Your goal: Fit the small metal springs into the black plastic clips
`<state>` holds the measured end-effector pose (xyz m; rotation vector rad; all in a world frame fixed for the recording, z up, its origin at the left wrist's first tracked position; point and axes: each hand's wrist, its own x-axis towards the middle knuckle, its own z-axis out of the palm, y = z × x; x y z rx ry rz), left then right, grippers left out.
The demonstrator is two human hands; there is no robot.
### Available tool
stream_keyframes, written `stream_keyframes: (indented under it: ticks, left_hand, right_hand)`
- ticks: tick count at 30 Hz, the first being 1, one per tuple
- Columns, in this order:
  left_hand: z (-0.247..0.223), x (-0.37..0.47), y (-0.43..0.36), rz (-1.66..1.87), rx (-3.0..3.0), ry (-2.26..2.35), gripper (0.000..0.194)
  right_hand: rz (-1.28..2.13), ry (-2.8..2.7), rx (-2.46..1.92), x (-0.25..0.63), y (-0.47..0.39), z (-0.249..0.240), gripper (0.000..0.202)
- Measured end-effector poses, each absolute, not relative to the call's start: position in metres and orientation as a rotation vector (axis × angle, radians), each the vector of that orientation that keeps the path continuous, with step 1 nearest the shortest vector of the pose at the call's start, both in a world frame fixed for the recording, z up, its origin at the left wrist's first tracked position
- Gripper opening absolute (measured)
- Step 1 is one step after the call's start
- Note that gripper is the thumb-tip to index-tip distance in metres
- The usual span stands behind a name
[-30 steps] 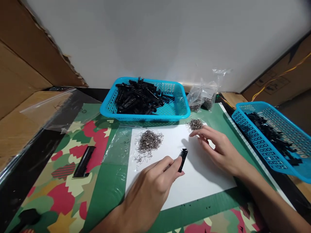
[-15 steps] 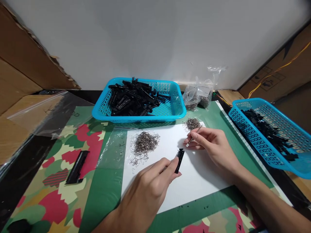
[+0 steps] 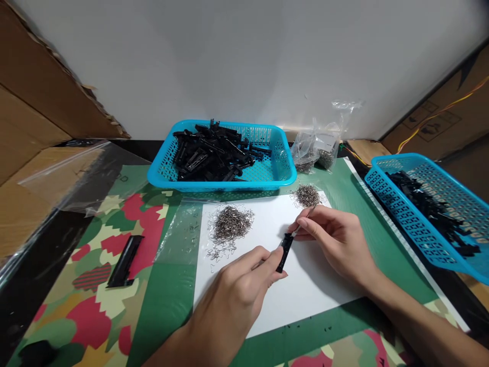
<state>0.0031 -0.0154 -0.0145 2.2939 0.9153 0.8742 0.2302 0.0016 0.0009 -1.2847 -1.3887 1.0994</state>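
Over the white sheet, my left hand pinches a narrow black plastic part between thumb and fingers, its far end tilted up. My right hand grips a thin metal tool, pen-like, whose tip meets the far end of the black part. Whether a small wire piece sits at that tip cannot be made out. Left of the hands lies a heap of small bent wire springs. A smaller heap of wire pieces lies just beyond my right hand.
A blue basket full of black parts stands at the back. Another blue basket with black pieces is on the right. Clear bags of wire pieces sit between them. One black part lies on the patterned paper at left.
My right hand has brought the metal tool down and left, so its tip now meets the black part. My left hand keeps its hold. The view has shifted slightly.
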Motion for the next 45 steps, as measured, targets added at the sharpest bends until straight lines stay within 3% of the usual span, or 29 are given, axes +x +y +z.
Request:
stream_keyframes:
  ticks: [7, 14, 20, 25, 29, 38, 45]
  left_hand:
    - [-0.022, 0.000, -0.017, 0.875, 2.191, 0.855, 0.047]
    - [-0.023, 0.002, -0.013, 0.913, 2.134, 0.866, 0.054]
    - [-0.012, 0.005, -0.012, 0.940, 2.286, 0.880, 0.041]
    - [-0.001, 0.008, -0.023, 0.895, 2.641, 0.801, 0.032]
    - [0.007, 0.011, -0.026, 0.962, 2.738, 0.614, 0.027]
    - [0.000, 0.015, -0.050, 1.052, 2.836, 0.401, 0.022]
    - [-0.005, 0.017, -0.056, 1.095, 2.851, 0.275, 0.016]
  right_hand:
    - [0.812, -1.583, -1.362, 0.231, -0.004, -0.004, 0.028]
    - [0.668, -1.705, -1.344, 0.229, -0.003, -0.009, 0.029]
    - [0.798, -1.661, -1.311, 0.230, 0.002, -0.008, 0.031]
    - [0.802, -1.607, -1.195, 0.236, 0.010, -0.008, 0.019]
    - [0.879, -1.512, -1.241, 0.236, 0.016, -0.011, 0.027]
    - [0.954, -2.187, -1.209, 0.191, 0.026, 0.015, 0.019]
    - [0.952, -2.309, -1.102, 0.158, 0.026, 0.009, 0.015]
